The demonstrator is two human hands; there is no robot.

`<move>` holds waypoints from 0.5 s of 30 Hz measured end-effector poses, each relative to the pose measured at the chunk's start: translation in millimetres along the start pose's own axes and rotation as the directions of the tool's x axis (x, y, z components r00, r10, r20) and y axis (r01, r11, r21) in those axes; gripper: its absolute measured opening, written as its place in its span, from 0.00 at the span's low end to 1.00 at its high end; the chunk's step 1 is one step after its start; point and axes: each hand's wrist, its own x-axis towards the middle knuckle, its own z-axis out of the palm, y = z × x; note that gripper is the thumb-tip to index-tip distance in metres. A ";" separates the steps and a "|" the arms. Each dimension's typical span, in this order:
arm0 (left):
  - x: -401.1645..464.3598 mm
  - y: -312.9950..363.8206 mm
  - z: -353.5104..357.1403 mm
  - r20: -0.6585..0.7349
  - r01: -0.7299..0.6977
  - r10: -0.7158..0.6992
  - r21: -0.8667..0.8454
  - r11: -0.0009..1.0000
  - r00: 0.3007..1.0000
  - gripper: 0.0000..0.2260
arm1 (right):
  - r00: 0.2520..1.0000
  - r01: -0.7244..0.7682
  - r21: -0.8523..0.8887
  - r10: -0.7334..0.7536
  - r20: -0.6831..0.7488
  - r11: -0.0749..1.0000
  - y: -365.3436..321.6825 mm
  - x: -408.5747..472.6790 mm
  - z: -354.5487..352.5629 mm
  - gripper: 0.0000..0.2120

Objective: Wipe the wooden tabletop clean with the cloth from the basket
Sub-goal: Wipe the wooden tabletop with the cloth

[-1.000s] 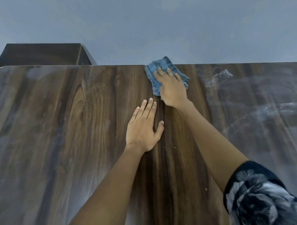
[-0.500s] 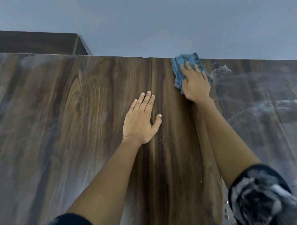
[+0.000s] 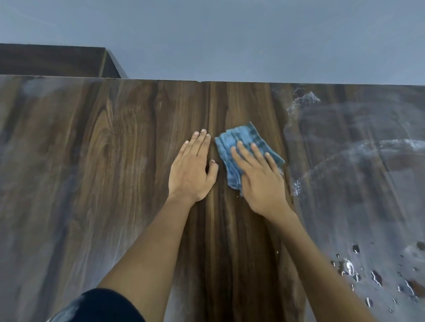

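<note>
Since half a second ago the right hand [image 3: 261, 180] has drawn the cloth [image 3: 242, 147] back from the far edge toward the middle of the tabletop [image 3: 109, 165], ending just beside the left hand [image 3: 192, 171]. Right fingers lie straight and slightly spread, pressing the folded blue cloth flat; no pinch seen. Left hand flat on bare wood, fingers together, holding nothing. Cloth projects beyond the right fingertips, up and to the left, long axis running roughly along the grain. Uncleaned zone lies to the right of the cloth: white smears [image 3: 352, 152] and droplets [image 3: 377, 277]. Right hand is nearer; judged next stroke goes rightward. Centre strip looks dark and clean, left part hazy. Grey wall [image 3: 249, 32] behind; dark cabinet [image 3: 48, 61] at far left.
</note>
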 end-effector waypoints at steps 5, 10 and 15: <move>-0.2 -0.2 1.7 -0.012 0.006 -0.006 0.009 1.000 1.000 0.25 | 0.986 -0.162 -0.032 0.161 -0.034 0.986 40.9 29.2 -12.7 0.28; -1.1 0.3 1.4 -0.019 0.002 -0.001 0.019 1.000 1.000 0.23 | 0.979 -0.203 -0.054 0.201 -0.027 0.978 34.3 66.9 -13.0 0.27; -4.3 2.7 2.5 -0.017 0.029 -0.028 0.031 0.999 0.999 0.22 | 0.998 0.051 -0.021 -0.050 0.033 0.998 6.5 -3.5 -0.4 0.26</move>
